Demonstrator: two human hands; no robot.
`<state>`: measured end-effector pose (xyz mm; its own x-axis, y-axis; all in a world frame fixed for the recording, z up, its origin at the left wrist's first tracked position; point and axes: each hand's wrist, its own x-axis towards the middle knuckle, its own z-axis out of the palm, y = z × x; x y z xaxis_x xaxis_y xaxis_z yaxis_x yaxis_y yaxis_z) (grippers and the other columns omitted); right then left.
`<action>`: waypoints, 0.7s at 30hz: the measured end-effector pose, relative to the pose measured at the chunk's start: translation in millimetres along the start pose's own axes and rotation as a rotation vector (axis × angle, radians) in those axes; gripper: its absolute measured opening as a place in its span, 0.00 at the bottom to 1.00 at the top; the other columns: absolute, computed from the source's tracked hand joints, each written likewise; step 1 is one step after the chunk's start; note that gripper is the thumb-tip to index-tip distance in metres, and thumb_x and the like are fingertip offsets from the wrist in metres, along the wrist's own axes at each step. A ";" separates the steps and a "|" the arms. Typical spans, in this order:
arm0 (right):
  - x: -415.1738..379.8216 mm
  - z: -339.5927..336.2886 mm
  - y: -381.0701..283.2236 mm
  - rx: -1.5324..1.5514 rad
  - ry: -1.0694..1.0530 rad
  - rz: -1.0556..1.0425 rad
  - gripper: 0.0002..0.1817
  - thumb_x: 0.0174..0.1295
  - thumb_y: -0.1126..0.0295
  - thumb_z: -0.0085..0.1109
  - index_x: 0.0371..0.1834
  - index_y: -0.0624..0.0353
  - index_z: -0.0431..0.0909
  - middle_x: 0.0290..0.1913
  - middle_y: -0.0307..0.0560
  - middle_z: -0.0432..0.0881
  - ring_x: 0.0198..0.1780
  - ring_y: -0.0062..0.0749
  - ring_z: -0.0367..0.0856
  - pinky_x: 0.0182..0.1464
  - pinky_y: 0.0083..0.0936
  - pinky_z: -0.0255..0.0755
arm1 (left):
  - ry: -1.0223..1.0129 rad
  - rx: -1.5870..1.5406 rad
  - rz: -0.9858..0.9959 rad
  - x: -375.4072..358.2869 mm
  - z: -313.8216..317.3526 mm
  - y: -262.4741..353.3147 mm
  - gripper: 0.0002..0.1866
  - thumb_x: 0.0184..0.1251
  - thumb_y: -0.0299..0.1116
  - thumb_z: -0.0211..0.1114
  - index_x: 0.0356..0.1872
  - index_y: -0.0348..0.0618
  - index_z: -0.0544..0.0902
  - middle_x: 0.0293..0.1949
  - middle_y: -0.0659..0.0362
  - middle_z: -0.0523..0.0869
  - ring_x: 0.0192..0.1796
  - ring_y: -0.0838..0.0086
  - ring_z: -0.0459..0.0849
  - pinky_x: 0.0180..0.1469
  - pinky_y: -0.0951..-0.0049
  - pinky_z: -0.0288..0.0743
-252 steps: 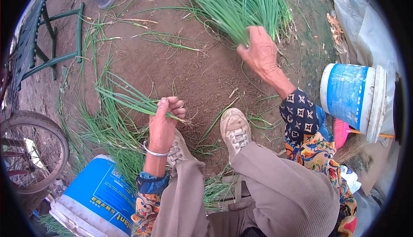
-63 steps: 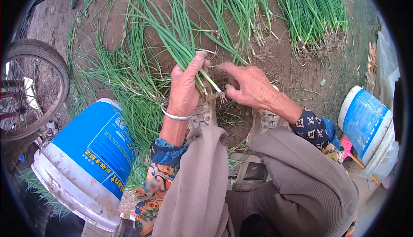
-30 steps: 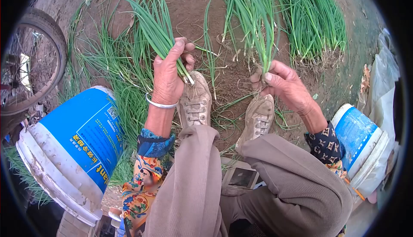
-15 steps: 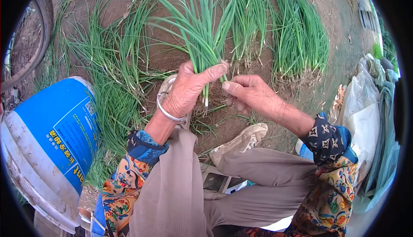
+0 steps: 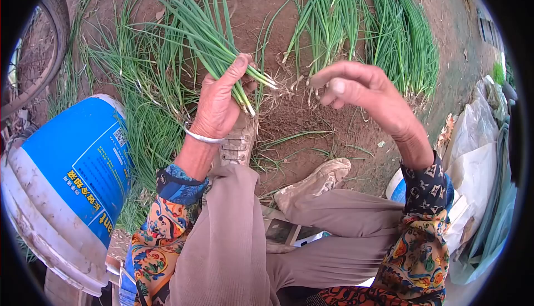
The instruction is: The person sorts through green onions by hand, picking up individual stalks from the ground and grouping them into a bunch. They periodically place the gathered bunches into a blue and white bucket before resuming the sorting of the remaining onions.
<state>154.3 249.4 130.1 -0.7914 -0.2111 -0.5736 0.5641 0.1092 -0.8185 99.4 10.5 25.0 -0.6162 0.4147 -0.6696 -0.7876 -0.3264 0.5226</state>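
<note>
My left hand, with a bangle at the wrist, is closed round a small bunch of green onions. Their leaves point up and left; the pale root ends stick out to the right of my thumb. My right hand is raised to the right of those roots, apart from them, with the thumb and fingers curved and a gap between them. Nothing shows in it. Behind it, a pile of green onions lies on the soil with roots towards me.
A blue and white bucket stands at the left, below a wheel. Loose green onions spread over the left ground. A larger onion pile lies at upper right, plastic sheeting at the right. My shoes rest on the soil.
My left hand has moved left and tilted the bunch leftward. My right hand has come away from the bunch, moving right and up, and its fingers have parted.
</note>
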 end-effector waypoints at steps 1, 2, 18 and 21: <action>3.4 -7.0 -9.9 0.292 -0.102 -0.027 0.22 0.68 0.55 0.53 0.52 0.64 0.77 0.44 0.50 0.82 0.43 0.37 0.84 0.48 0.30 0.77 | -0.004 -0.003 -0.006 1.3 3.2 -0.8 0.12 0.64 0.39 0.67 0.43 0.47 0.81 0.41 0.66 0.82 0.43 0.78 0.79 0.44 0.73 0.76; 11.2 -7.2 -9.9 0.622 -0.330 -0.208 0.27 0.68 0.53 0.53 0.56 0.68 0.73 0.45 0.52 0.83 0.41 0.36 0.84 0.48 0.27 0.77 | 0.012 -0.040 0.018 1.9 9.5 -3.5 0.11 0.65 0.39 0.66 0.42 0.43 0.82 0.40 0.61 0.84 0.43 0.77 0.81 0.44 0.74 0.77; 80.1 45.6 -5.2 0.275 0.109 0.002 0.27 0.61 0.51 0.59 0.50 0.66 0.75 0.45 0.54 0.84 0.41 0.35 0.85 0.44 0.26 0.80 | -0.309 0.484 0.144 -9.6 41.4 13.3 0.18 0.71 0.38 0.58 0.52 0.33 0.76 0.43 0.53 0.83 0.42 0.75 0.81 0.45 0.75 0.77; 86.1 22.3 -17.7 0.930 0.065 -0.299 0.19 0.65 0.59 0.56 0.47 0.66 0.76 0.44 0.56 0.84 0.39 0.39 0.86 0.42 0.38 0.81 | -0.406 -0.089 -0.096 11.2 4.2 39.5 0.37 0.71 0.56 0.50 0.59 0.24 0.68 0.55 0.39 0.77 0.59 0.60 0.78 0.64 0.62 0.69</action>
<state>81.4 207.7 96.0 -0.9276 -0.0491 -0.3704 0.2771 -0.7553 -0.5939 61.5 5.8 40.4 -0.5048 0.7416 -0.4418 -0.8492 -0.3347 0.4085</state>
